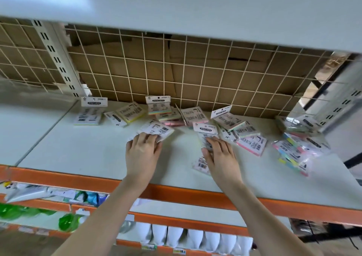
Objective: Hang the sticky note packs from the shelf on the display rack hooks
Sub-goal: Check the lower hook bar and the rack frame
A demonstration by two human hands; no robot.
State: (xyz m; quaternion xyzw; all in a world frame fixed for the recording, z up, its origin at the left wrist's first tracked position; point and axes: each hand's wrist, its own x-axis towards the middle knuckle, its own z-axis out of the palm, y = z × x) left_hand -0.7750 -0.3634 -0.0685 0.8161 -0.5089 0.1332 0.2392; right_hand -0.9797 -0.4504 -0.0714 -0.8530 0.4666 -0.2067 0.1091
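Item: sticky note packs (225, 121), loose stock, scattered along the back of the white shelf (94, 150), just in front of the wire grid panel (176, 69).

Progress: judged early. No pack is seen hanging; no hooks can be made out on the grid panel in this view. All visible packs lie on the shelf, so all the hanging appears to remain.

Hands: left hand (142, 150), in front of the grid panel and left of centre, fingers curled over one pack (156, 130) at its near edge. Right hand (220, 153), to the right of it, fingers laid over a second pack (205, 132); whether it grips or merely presses cannot be told.

Materials: packs are small, flat, square pads in pastel layers (pink, yellow, green), wrapped in glossy clear film, each with a white card header, one with a punched hole. The grid panel is thin cream wire in square cells, backed by brown cardboard. The shelf is smooth, matt, edged in orange.
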